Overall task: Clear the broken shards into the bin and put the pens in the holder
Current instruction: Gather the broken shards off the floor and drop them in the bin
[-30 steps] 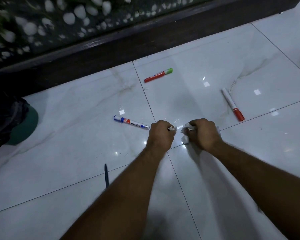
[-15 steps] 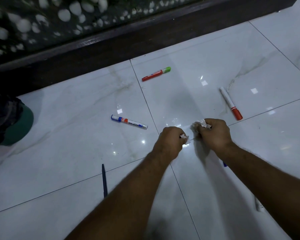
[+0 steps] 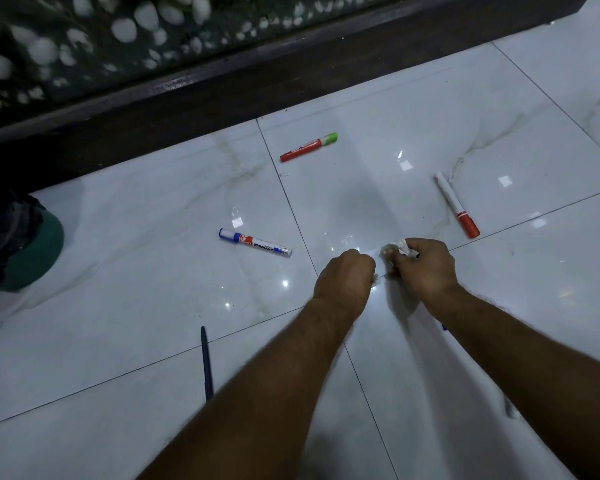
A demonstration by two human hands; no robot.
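Fingers (image 3: 405,260) of the right hand (image 3: 426,266) are curled round a clump of white shards (image 3: 396,246). The pieces are jagged, pale and glossy, and they stick out past the knuckles, low over the floor (image 3: 118,278). The left hand (image 3: 345,277) sits just beside it, its fingers (image 3: 365,262) bent under and pinching a white sliver (image 3: 374,279) that only just peeks out at the fingertips. Both hands hover close to a joint line between the shiny white marble-look tiles.

Four pens lie scattered on the floor around the hands:
- A whiteboard marker (image 3: 255,242) with blue ends lies to the left of the left hand.
- A red marker with a green cap (image 3: 309,147) lies farther off, near the dark wooden ledge (image 3: 222,88).
- A white marker with a red cap (image 3: 457,204) lies beyond the right hand, its cap end nearest the knuckles.
- A slim dark blue pen (image 3: 207,363) lies beside the left forearm.

A tiny white chip (image 3: 284,174) lies below the red marker. At the left edge sits a green-rimmed container (image 3: 39,252) with a dark lining.
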